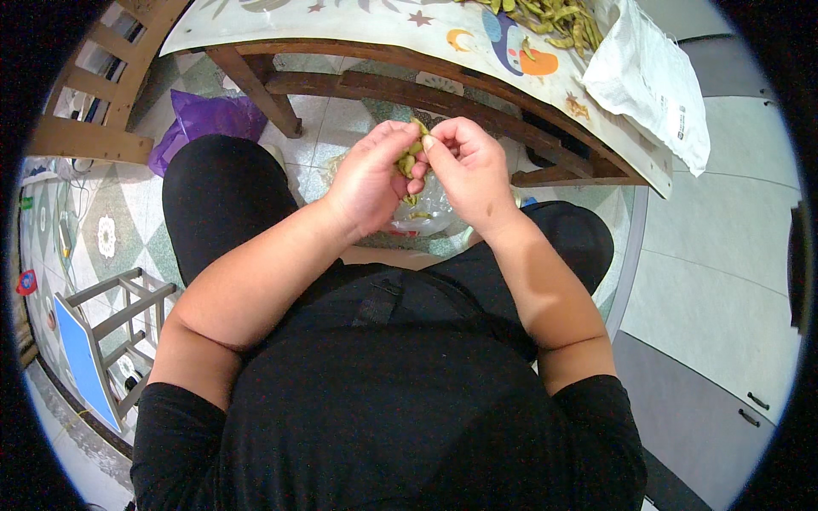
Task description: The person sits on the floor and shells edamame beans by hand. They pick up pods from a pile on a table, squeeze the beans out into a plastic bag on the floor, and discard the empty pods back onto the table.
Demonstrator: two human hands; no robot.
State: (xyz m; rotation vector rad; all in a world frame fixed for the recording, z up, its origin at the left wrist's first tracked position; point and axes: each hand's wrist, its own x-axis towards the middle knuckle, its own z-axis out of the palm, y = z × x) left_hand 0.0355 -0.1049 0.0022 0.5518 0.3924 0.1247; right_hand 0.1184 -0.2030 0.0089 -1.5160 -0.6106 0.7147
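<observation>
Green soybean pods (408, 163) are bunched in the curled fingers of my left hand (372, 173). My right hand (468, 173) meets it above my lap, its thumb and fingers pinching the upper end of one pod. Below both hands, a clear plastic bag (430, 215) lies between my knees with some green bits in it; my hands partly hide it. A heap of similar pods (558, 21) lies on the table, ahead and to the right.
A wooden table (358, 44) with a printed cloth stands in front, a white sack (649, 81) over its right corner. On the floor at left is a purple bag (209, 122). A blue-topped stool (88, 362) lies at far left. Grey-white cabinets (711, 255) line the right.
</observation>
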